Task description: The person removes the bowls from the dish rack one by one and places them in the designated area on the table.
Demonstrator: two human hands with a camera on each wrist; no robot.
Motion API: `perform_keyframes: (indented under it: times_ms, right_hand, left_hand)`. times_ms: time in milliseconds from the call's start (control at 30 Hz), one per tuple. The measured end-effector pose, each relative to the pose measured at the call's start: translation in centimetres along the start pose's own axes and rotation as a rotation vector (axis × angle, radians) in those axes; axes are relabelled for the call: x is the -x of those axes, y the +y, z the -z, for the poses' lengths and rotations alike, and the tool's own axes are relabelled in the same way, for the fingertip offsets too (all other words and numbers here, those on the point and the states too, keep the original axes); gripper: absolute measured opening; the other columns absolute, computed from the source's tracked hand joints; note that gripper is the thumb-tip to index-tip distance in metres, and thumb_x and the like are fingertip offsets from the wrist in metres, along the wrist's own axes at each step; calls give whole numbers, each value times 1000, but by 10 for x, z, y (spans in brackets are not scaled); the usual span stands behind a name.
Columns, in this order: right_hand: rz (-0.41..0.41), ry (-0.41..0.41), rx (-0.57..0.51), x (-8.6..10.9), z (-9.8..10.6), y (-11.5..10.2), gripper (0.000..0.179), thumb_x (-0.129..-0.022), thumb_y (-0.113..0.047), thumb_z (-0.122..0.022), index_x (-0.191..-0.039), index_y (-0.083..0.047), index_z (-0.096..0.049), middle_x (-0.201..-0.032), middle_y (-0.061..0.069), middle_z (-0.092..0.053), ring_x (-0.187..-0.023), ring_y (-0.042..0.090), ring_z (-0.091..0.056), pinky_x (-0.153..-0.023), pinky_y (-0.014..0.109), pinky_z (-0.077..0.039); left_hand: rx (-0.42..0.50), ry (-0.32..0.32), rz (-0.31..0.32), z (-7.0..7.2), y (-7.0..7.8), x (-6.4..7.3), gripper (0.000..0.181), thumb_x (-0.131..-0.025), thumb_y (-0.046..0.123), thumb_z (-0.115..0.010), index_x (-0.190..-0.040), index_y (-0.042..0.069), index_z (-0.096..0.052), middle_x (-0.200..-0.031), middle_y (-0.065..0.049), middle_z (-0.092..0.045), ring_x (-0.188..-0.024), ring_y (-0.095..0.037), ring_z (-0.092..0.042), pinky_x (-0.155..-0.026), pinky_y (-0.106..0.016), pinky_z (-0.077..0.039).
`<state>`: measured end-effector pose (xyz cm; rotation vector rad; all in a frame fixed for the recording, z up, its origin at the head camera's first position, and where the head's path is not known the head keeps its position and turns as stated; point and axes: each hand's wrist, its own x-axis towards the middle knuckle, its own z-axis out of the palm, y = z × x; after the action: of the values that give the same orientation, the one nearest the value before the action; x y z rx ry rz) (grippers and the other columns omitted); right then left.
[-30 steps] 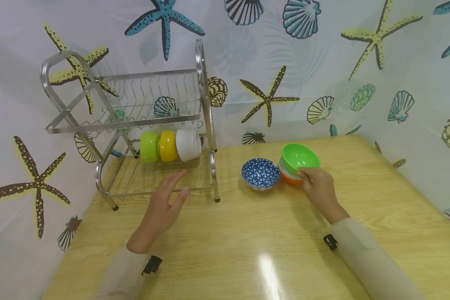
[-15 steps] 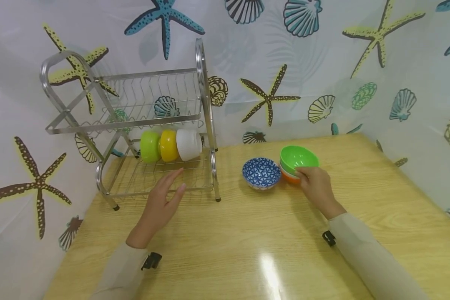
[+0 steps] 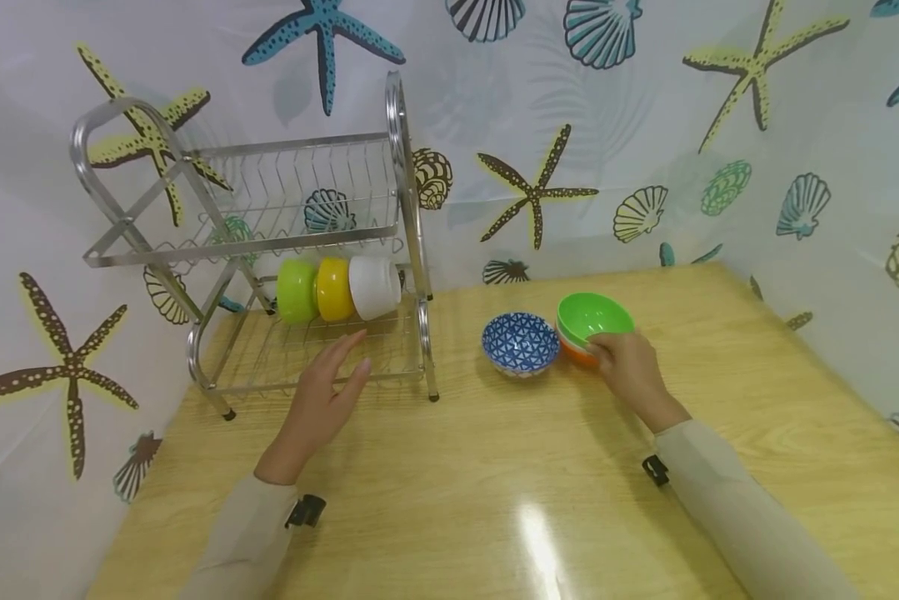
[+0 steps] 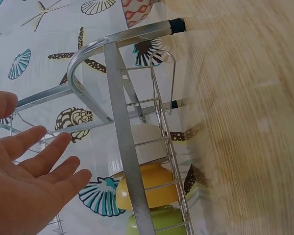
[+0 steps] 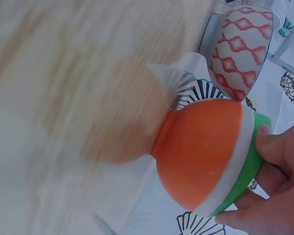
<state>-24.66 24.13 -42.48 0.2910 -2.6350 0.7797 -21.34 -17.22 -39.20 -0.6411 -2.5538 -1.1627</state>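
My right hand (image 3: 629, 373) pinches the near rim of a bright green bowl (image 3: 593, 313). That bowl sits nested on an orange bowl (image 5: 198, 147), with a white band showing between the two; I cannot tell whether the band is a separate bowl. Touching or very close on the left is a patterned bowl, blue and white inside (image 3: 521, 342) and red and white outside (image 5: 242, 51). Fingers spread, my left hand (image 3: 317, 404) hovers in front of the metal dish rack (image 3: 292, 243) and holds nothing. The rack's lower tier bears lime green (image 3: 297, 292), yellow (image 3: 333, 289) and white (image 3: 374, 287) bowls on edge.
The two-tier rack stands at the back left of the wooden table (image 3: 449, 492), its right foot between my hands. A curtain (image 3: 464, 100) printed with starfish and shells hangs behind and along the sides. Black straps with small devices are on both wrists.
The green bowl has come down slightly and left, now settled level on the orange bowl, my right hand still on its rim. My left hand has barely moved.
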Motion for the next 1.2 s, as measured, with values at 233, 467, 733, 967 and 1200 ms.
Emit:
perform_keyframes:
  times_ms: [233, 467, 733, 967, 1200]
  right_hand:
    - [-15, -47, 23, -3, 5, -1, 19, -91, -4, -62, -103, 9, -68, -103, 26, -67, -100, 46, -61, -95, 61, -43]
    - [0, -31, 32, -1, 9, -5, 33, -92, -10, -62, -119, 8, -60, -118, 27, -62, -115, 48, -53, -103, 66, -32]
    - [134, 99, 13, 12, 12, -19, 32, -86, -7, -69, -114, 7, -62, -116, 25, -63, -123, 51, -43, -102, 65, -34]
    - [136, 49, -51, 30, 15, -34, 34, -90, -13, -67, -120, 3, -60, -122, 21, -61, -127, 49, -39, -100, 66, -35]
    - [126, 48, -93, 48, 14, -43, 36, -91, -16, -65, -123, 0, -60, -125, 20, -60, -126, 45, -43, -101, 64, -36]
  left_hand:
    - [-10, -10, -2, 1, 1, -5, 47, -102, 26, -47, -144, 6, -40, -146, -17, -41, -136, -36, -36, -111, -56, -30]
    - [-16, -27, -16, 2, 4, -11, 47, -102, 28, -46, -144, 7, -41, -148, -16, -40, -137, -35, -34, -111, -56, -30]
    - [-29, -31, -30, 4, 6, -17, 47, -102, 26, -47, -144, 5, -41, -147, -15, -41, -137, -33, -36, -111, -53, -31]
    - [-70, 4, -66, 10, 9, -22, 46, -101, 25, -49, -142, 4, -43, -144, -15, -44, -134, -32, -40, -110, -51, -34]
    - [-73, -10, -28, 17, 10, -26, 48, -101, 26, -49, -143, 3, -42, -146, -18, -42, -134, -33, -38, -111, -51, -32]
